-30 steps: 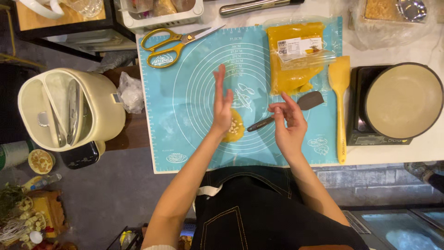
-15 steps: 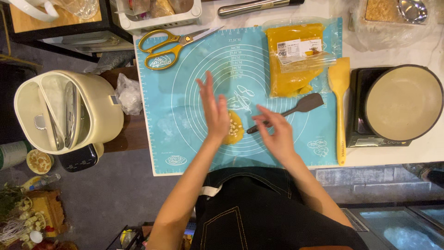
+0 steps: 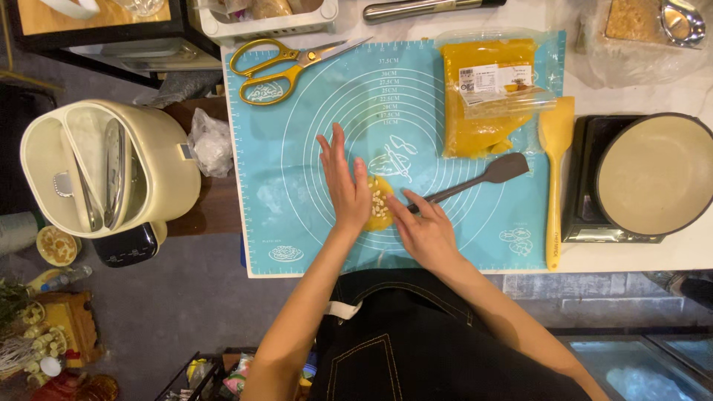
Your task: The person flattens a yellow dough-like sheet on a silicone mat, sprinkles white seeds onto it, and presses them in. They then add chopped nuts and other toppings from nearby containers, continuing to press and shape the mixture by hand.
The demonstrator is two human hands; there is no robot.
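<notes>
Head view, nearest you: your dark apron fills the bottom edge, both forearms reaching out over the bench (image 3: 668, 256).
Right hand: your right hand (image 3: 425, 232) lies palm down on the blue baking mat (image 3: 312, 193), fingers loosely curled, fingertips at the right edge of the yellow dough piece (image 3: 379, 202); it touches the handle end of the dark spatula (image 3: 475, 180), but you cannot tell whether it grips it.
Left hand: your left hand (image 3: 344, 182) is open and flat, fingers spread, resting against the left side of the dough, gripping nothing.
Dough: a small yellow patty with pale bits on top, lying on the mat between your two hands.
Right of the hands: yellow spatula (image 3: 555, 171) at the mat's edge, then a round cream pan (image 3: 653, 174) on a black hob.
Farther: bag of yellow paste (image 3: 486, 93), yellow-handled scissors (image 3: 286, 61).
Left, off the bench: a cream lidded appliance (image 3: 104, 167).
</notes>
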